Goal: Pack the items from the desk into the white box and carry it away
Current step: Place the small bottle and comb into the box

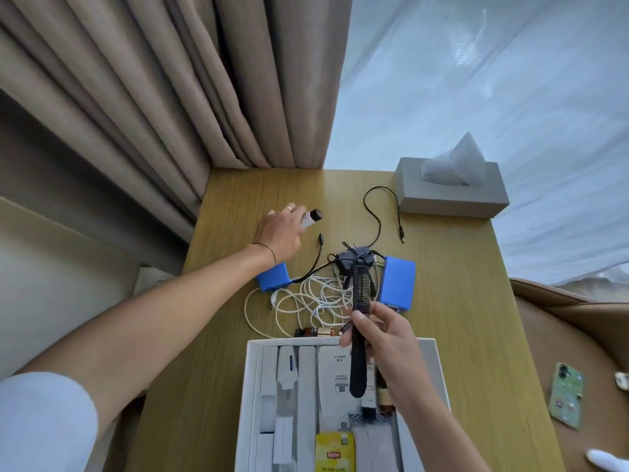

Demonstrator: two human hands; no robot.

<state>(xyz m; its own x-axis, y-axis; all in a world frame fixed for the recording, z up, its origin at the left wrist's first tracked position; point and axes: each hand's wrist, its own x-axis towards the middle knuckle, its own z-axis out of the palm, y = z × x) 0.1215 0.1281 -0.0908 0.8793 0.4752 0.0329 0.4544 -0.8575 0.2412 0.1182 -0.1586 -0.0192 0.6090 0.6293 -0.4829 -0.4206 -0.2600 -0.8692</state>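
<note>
The white box lies open at the desk's near edge, holding white packets and a yellow tea bag. My right hand grips a black comb above the box's far edge. My left hand reaches to the desk's far left and holds a small white bottle with a dark cap. Between them lie tangled white cables, a black adapter with cords, and two blue blocks.
A grey tissue box stands at the desk's far right corner. Brown curtains hang behind the desk on the left. A phone in a green case lies on a brown seat to the right. Small brown items lie just beyond the box.
</note>
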